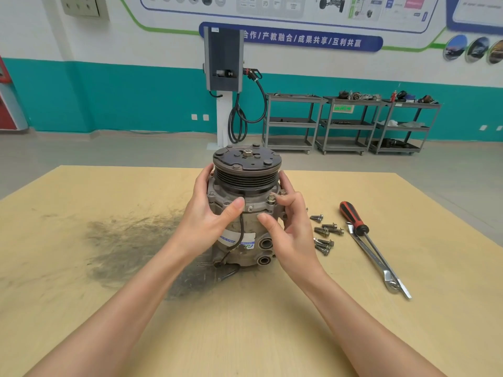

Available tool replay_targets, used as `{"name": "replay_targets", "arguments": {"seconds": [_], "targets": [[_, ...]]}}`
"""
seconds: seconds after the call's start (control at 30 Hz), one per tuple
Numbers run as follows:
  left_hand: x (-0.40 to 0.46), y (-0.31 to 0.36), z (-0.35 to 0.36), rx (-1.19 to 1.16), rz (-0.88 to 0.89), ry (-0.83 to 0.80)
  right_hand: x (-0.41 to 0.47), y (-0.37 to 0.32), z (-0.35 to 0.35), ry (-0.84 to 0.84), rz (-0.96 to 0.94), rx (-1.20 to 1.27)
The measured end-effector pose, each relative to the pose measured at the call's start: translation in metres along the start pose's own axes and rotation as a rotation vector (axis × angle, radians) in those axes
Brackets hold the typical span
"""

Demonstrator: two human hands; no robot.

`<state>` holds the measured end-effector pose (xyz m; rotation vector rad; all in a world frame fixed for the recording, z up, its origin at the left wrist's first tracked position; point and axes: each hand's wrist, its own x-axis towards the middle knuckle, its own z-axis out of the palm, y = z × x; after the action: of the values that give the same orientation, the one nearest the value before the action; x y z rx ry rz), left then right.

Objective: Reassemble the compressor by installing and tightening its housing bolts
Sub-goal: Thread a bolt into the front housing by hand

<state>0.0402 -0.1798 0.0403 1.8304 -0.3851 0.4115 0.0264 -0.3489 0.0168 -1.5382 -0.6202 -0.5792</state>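
So the plywood tabletop [81, 268] takes up most of the view, with a big dark greasy smear [130, 248] left of centre. Standing upright in the middle of it is the AC compressor [245, 213], clutch pulley [246, 165] on top, black wire [239, 235] dangling down the front of the body.

Both hands are wrapped around the housing just under the pulley. Left hand [209, 213] cups the left side, thumb laid across the front flange, fingers round the back. Right hand [288, 221] grips the right side, thumb on the front, fingers curled by two bolts [276, 195] standing up in the flange. Can't quite tell if the fingertips are actually pinching one of those.

Off to the right on the table: a combination wrench [378, 263] and a red-and-black screwdriver [364, 235] lying crossed over each other, and between them and the compressor a loose pile of flange bolts [325, 235], none touching the compressor.
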Motion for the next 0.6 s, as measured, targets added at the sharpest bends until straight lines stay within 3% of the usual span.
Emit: {"name": "replay_targets", "arguments": {"seconds": [0.4,0.6], "targets": [[-0.02,0.007,0.02,0.019,-0.074,0.209,0.002,0.001,-0.012,-0.025,0.093,0.069],[-0.021,0.016,0.03,0.089,-0.064,0.278,0.011,-0.004,-0.011,0.12,0.19,0.155]]}}
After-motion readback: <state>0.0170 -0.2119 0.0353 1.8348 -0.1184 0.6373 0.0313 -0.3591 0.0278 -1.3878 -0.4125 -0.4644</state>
